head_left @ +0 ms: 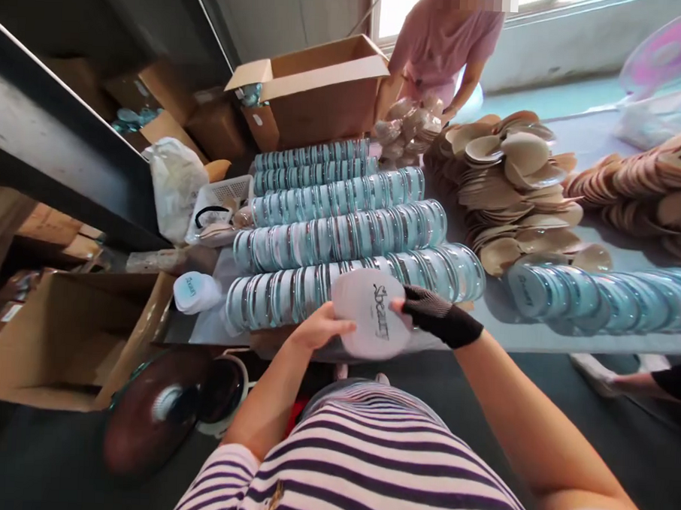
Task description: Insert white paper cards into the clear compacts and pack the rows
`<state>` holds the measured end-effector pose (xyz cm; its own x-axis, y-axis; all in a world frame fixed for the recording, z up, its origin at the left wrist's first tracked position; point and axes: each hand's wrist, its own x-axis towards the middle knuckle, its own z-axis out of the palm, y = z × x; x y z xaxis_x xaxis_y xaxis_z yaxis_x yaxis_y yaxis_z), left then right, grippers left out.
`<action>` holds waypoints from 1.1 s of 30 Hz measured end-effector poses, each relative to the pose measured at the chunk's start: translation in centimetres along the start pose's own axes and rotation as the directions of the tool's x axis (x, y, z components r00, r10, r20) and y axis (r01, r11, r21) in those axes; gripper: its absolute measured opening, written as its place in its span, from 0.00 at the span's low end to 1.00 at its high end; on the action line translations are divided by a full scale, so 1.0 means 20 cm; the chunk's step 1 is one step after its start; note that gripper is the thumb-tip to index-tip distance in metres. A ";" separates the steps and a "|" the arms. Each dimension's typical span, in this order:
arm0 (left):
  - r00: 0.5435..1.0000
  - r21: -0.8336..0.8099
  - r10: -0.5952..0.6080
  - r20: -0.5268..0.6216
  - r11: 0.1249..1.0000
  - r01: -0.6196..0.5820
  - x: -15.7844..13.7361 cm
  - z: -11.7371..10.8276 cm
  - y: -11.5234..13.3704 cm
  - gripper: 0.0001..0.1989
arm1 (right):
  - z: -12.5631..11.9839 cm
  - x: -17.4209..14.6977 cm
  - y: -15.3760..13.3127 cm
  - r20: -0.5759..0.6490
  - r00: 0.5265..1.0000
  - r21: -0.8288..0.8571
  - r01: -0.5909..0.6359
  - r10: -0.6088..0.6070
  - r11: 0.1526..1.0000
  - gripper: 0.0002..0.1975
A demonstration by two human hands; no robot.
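Between my two hands is a round whitish film disc (369, 316) with black lettering, perhaps several in a stack. Bare, my left hand (319, 326) grips its left edge with the thumb on top. My right hand (438, 315), in a black glove with bare fingertips, pinches the right edge. Just beyond the disc, clear round lids or cases (282, 291) with a bluish tint stand on edge in long rows on the table. A pile of similar printed discs (195, 291) lies at the table's left end.
Stacked beige pads (524, 195) cover the right of the table (498, 322), near another row of clear rounds (609, 297). A large carton (325, 96) and a person (440, 41) are at the far side. An open carton (48, 340) and a fan (153, 412) stand lower left.
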<state>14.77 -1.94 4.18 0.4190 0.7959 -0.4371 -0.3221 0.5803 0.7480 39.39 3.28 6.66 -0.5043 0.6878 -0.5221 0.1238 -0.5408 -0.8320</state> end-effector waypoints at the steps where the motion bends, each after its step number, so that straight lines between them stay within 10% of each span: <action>1: 0.999 0.061 0.000 -0.051 0.998 0.004 0.02 -0.02 -0.01 0.21 | 0.00 0.02 0.01 -0.083 0.997 -0.007 0.004 -0.005 1.000 0.27; 8: 0.990 -0.210 -0.075 0.122 0.973 0.099 0.14 -0.06 -0.07 0.30 | -0.01 0.05 0.11 0.035 0.999 0.181 0.002 -0.009 0.983 0.28; 13: 0.998 0.301 -0.052 -0.045 0.952 0.063 0.12 -0.10 -0.01 0.14 | 0.00 0.04 0.17 -0.302 0.953 -0.166 -0.043 -0.009 0.985 0.14; 20: 0.938 -0.145 -0.150 0.314 0.968 0.204 0.07 -0.02 0.11 0.36 | -0.02 -0.10 0.06 0.151 0.988 0.138 0.009 -0.030 0.990 0.29; 26: 0.991 -0.108 -0.075 -0.107 0.992 0.063 0.24 -0.06 -0.12 0.27 | -0.02 0.07 0.30 -0.350 0.937 0.157 0.036 0.021 0.987 0.36; 29: 0.958 -0.072 0.033 -0.286 0.996 -0.056 0.26 -0.06 -0.16 0.23 | 0.04 0.07 0.35 -0.560 0.812 -0.116 0.117 -0.163 0.986 0.36; 33: 0.921 -0.018 0.136 -0.364 0.988 -0.153 0.26 -0.06 -0.14 0.22 | 0.14 -0.01 0.29 -0.528 0.697 -0.552 0.152 -0.485 0.820 0.27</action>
<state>16.82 0.79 -0.89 0.0332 0.8752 -0.4826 -0.3976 0.4545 0.7971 37.71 -1.32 2.52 0.0400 0.9974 -0.0595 0.4960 -0.0715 -0.8653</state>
